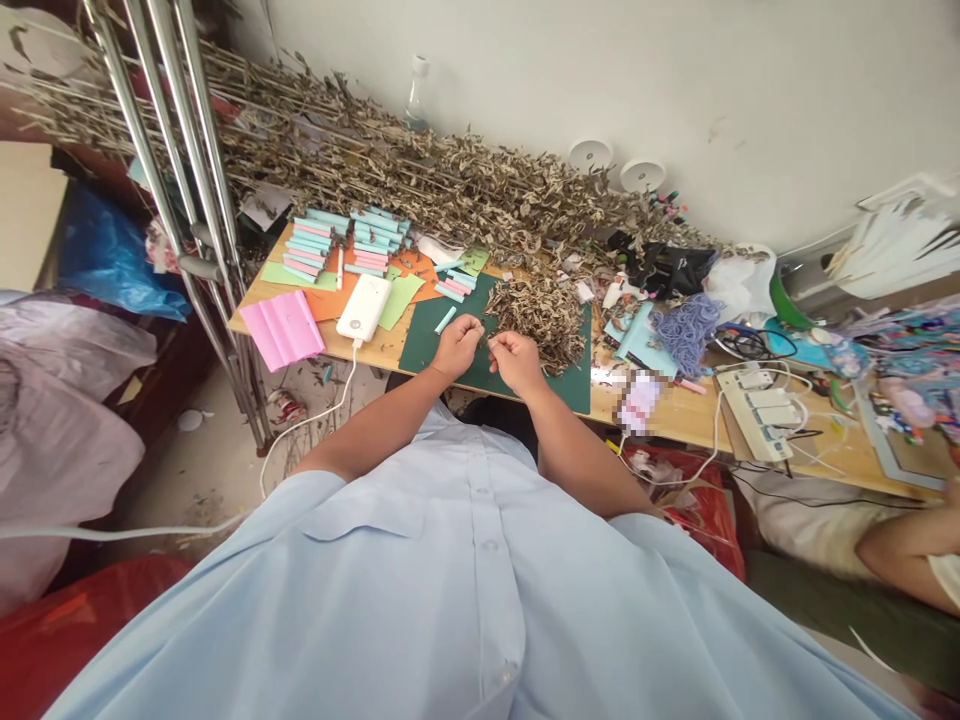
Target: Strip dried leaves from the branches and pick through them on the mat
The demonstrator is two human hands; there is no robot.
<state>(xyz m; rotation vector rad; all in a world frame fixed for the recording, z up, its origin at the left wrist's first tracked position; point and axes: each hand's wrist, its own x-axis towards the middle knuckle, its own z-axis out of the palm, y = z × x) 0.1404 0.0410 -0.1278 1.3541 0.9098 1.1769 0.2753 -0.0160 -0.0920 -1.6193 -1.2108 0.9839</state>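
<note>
My left hand (459, 345) is closed in a pinch over the front of the dark green mat (420, 352). Close on its right, my right hand (516, 358) has its fingers pressed together too. Anything between the fingertips is too small to make out. Behind my right hand a pile of crumbled dry leaves (546, 315) lies on the mat. A short blue paper roll (445, 320) rests beside my left hand, and more blue and pink rolls (455, 285) lie at the mat's back left.
Stacked rolls (311, 240), pink paper (282, 330) and a white power bank (364, 307) are at left. Dried stalks (420, 170) line the wall. Rightward are a phone (640, 402), purple yarn (688, 327), a power strip (757, 410) and another person's arm (911, 550). Metal crutches (180, 150) stand left.
</note>
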